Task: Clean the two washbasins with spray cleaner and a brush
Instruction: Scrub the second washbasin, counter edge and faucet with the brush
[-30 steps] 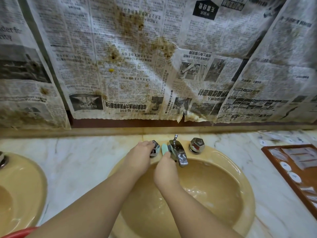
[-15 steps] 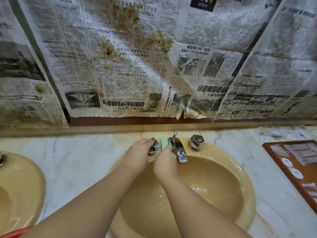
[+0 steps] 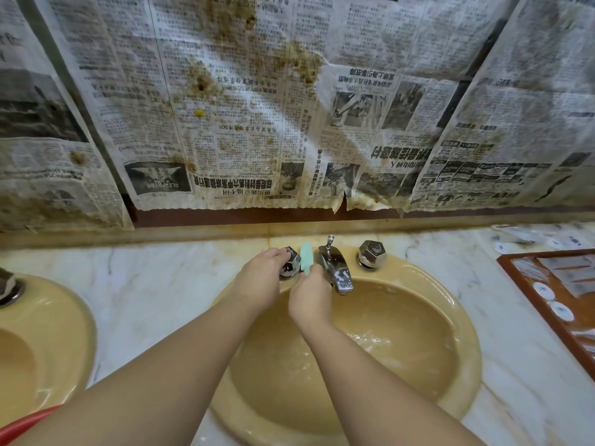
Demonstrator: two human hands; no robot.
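Observation:
A yellow-beige washbasin fills the middle, with wet, rippling water on its bowl. At its back rim stand a chrome spout and two chrome knobs. My left hand grips the left knob. My right hand holds a pale green brush upright between that knob and the spout. The right knob stands free. A second washbasin of the same colour shows at the left edge. No spray cleaner is in view.
White marble counter runs between the basins. A wooden tray with sachets and round packets lies at the right. Stained newspaper covers the wall behind. A red curved object pokes in at bottom left.
The brush has shifted slightly left, from against the spout toward the left knob. My left hand stays on the left knob. The camera has tilted down a little.

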